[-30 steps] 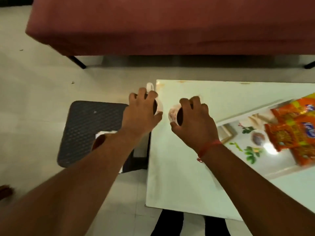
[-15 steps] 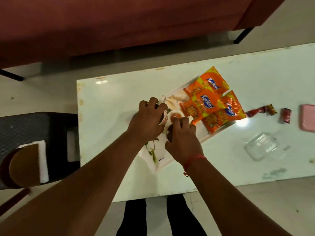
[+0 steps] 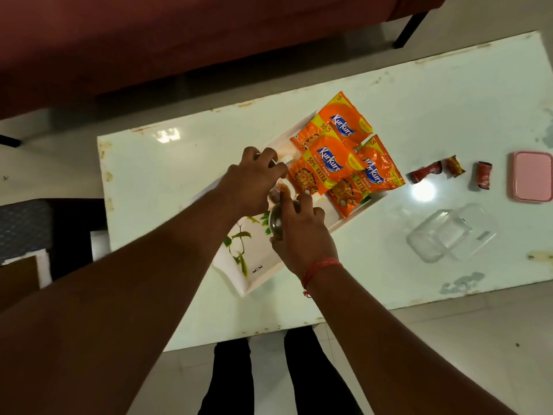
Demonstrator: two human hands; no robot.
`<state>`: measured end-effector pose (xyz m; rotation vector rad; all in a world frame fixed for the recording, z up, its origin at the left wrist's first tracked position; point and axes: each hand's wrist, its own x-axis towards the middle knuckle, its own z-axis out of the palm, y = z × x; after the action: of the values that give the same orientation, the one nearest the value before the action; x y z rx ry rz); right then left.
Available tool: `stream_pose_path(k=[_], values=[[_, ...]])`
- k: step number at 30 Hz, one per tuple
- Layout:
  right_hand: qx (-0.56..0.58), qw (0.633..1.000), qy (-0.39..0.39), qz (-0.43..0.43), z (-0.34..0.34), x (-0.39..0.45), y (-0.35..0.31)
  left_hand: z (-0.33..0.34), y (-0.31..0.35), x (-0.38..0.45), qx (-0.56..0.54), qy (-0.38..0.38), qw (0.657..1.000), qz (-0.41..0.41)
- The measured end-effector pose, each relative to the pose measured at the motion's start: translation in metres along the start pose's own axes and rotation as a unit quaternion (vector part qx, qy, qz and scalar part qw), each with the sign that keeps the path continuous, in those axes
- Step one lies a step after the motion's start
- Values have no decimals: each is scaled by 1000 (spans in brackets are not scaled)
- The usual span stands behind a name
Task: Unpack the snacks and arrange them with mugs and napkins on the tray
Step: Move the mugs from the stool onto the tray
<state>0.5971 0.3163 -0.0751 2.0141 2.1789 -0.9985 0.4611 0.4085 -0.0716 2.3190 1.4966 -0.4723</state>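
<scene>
A white tray with a leaf print lies on the pale table. Three orange snack packets lie on its far right part. My left hand grips a white mug over the tray, most of the mug hidden under the fingers. Just to the right and nearer, my right hand grips a second mug, which shows a dark inside. The two mugs sit close together beside the packets. I cannot tell whether they touch the tray.
Small red wrapped sweets and a pink lid lie at the table's right. A clear plastic box lies nearer. A dark stool with white napkins stands at the left. A maroon sofa is beyond.
Both hands carried the mugs from the table's left corner rightwards onto the tray, beside the orange packets. My view swung to the right with them.
</scene>
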Motion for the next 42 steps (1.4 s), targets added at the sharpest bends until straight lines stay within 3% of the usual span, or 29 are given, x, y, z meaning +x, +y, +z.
stream_pose_path(k=[21,26,30,35,42], values=[[-5,1000,4,23,2,-1,-4,2,-1,7,19,-4,1000,5],[-34,999,5,36,-1,-8,-4,0,-16,12,-14,-52,998,33],[-54,995,53,60,-14,-32,-11,-3,-31,-12,-48,55,995,63],[-65,990,118,34,-10,-57,-60,11,-73,-73,-74,113,991,0],[-30,998,32,-43,57,-53,-176,49,-172,-194,-85,47,987,-128]])
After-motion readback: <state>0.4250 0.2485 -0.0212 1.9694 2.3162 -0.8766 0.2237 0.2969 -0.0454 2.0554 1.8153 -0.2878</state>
